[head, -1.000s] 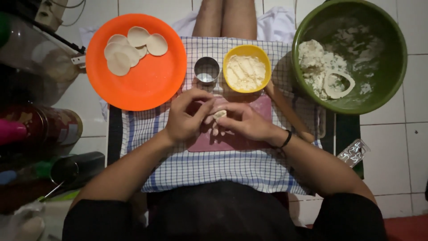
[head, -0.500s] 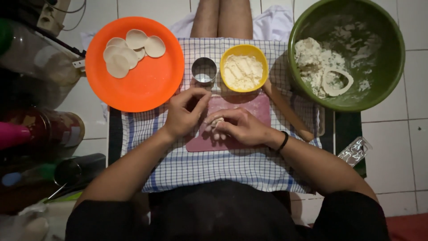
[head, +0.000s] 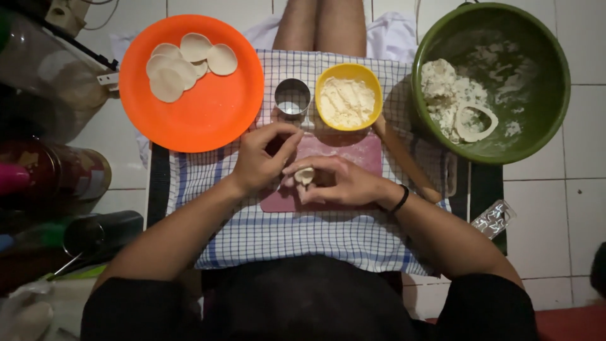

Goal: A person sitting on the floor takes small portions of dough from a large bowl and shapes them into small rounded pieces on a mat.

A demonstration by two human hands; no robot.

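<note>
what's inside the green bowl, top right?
The green bowl holds a lump of dough, a cut-out dough ring and flour smears. The bowl's bottom under the dough is covered, so nothing there can be told.

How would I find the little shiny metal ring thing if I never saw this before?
Start at the big orange plate on the left, holding flat dough rounds. Just to its right, on the blue-checked cloth, stands the small metal ring cutter, beside the yellow bowl of flour. It is the only shiny silver thing there, and the smallest round one.

Glossy plastic plate, checked cloth (matt), metal ring
</note>
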